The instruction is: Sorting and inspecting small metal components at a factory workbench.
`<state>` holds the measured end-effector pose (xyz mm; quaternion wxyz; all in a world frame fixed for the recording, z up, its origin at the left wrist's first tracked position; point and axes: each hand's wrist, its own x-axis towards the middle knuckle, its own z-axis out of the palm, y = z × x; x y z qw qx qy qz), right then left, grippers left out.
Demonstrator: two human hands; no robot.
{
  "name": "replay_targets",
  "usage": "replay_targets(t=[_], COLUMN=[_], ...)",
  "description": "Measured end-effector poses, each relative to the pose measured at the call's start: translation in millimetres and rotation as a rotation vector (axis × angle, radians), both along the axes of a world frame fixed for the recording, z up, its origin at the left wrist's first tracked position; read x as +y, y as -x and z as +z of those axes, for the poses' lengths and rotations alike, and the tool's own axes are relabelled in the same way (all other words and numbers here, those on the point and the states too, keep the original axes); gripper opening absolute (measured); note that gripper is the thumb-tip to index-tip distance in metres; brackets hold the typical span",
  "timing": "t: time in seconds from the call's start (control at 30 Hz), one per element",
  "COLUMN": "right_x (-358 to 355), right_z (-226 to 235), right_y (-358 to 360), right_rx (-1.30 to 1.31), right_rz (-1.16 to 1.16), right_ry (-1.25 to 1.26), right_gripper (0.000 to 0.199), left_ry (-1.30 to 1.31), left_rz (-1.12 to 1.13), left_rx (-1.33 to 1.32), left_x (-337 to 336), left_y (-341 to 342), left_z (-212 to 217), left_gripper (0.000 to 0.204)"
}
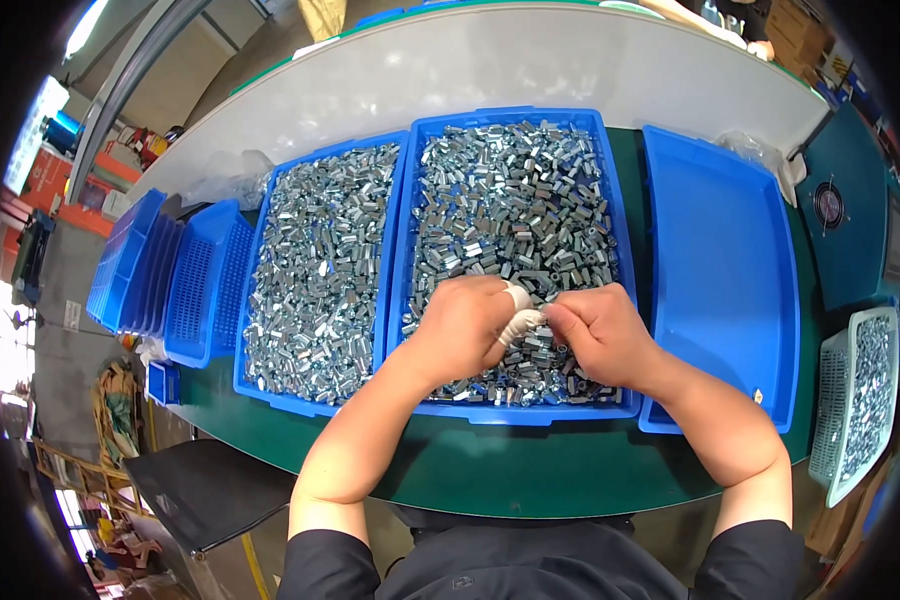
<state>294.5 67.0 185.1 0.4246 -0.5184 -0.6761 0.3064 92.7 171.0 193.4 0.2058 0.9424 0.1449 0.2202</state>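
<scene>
Both hands meet over the near end of the middle blue tray (pixel 618 250), heaped with small metal nuts (pixel 515 190). The left hand (pixel 457 328), fingertips capped in white, and the right hand (pixel 598 335) at its 3 o'clock are curled narrow; whether either pinches a nut is hidden. Trays lie at 9 and 3 o'clock.

The single head-worn fisheye camera looked steeply down from close above the green table (pixel 530 480). Blue trays (pixel 515 410) filled the centre; straight edges bent near the rim.
</scene>
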Motion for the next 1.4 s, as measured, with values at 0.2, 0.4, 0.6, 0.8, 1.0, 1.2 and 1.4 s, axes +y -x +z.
replay_targets(t=[0.2,0.4,0.6,0.8,1.0,1.2,1.4], right_x=[2.7,7.2,6.0,7.6,7.5,8.0,7.6], right_z=[-3.9,-3.7,-3.3,-4.9,-6.8,-8.5,-7.6], right_y=[-15.4,-8.5,-11.5,-9.0,-12.4,-16.3,-17.2], right_rx=[0.049,0.068,0.044,0.060,-0.014,0.050,0.059], right_rz=[-0.181,-0.154,-0.152,-0.152,-0.134,-0.193,-0.187], right_ry=[0.035,-0.035,-0.050,-0.052,-0.013,0.028,0.079], right_gripper=[0.036,0.037,0.038,0.040,0.035,0.036,0.036], left_ry=[0.044,-0.250,-0.468,-0.347,-0.199,-0.372,-0.329], left_rz=[0.482,0.679,0.484,0.634,0.822,1.010,0.542], left_rx=[-0.125,0.048,0.297,0.203,0.091,0.188,0.042], left_x=[27.7,71.0,103.0,137.3,135.8,95.3,36.4], left_y=[50.2,115.5,86.8,123.4,180.2,170.1,79.1], left_z=[16.7,2.2,-4.5,-9.1,-22.4,-15.3,19.8], left_gripper=[0.016,0.035,0.041,0.031,0.029,0.030,0.023])
